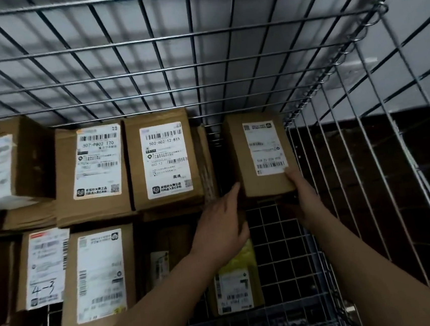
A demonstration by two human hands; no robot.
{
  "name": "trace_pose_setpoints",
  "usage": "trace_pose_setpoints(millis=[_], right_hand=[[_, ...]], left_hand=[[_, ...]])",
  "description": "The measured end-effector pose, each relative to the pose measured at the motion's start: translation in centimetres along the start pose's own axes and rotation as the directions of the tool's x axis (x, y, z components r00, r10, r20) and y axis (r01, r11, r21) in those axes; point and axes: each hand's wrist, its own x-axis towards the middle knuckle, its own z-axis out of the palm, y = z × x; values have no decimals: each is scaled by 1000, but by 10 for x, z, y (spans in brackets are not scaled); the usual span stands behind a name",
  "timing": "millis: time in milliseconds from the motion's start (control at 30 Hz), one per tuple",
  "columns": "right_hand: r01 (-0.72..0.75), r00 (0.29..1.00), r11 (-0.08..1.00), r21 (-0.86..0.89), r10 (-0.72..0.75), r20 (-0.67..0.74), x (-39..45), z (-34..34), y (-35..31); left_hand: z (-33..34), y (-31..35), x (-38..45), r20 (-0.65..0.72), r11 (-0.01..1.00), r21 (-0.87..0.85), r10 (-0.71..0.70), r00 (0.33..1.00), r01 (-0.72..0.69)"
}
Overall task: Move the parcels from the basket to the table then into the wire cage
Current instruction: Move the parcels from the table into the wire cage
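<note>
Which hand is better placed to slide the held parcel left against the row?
Right. The right hand grips the parcel at its right corner; the left hand fills the gap beside the row.

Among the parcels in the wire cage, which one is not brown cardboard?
The yellow parcel, lying partly under the left hand. It is the only one with a yellow wrapping; every other parcel in view is brown cardboard.

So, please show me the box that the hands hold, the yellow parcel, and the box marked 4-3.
Held box (260, 155): head view, on its white label.
Yellow parcel (235, 289): head view, on its white label.
Box marked 4-3 (45, 263): head view, on the label above the handwriting.
</note>
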Motion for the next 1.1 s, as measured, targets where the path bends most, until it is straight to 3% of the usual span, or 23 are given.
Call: trace_pose_setpoints(millis=[133,267,833,1100], right_hand=[[52,998,998,-30,-52,-29,2,1,9],[65,998,998,-4,-65,-13,7,2,15],[79,996,988,-134,-82,-17,21,29,43],[105,993,957,-271,-117,-28,28,35,46]], left_hand=[[10,-6,4,76,917,399,-20,997,-12],[17,-3,6,196,783,612,-8,981,-116],[24,-19,-13,255,612,737,142,957,-287],[31,-20,-1,210,546,809,81,974,-220]])
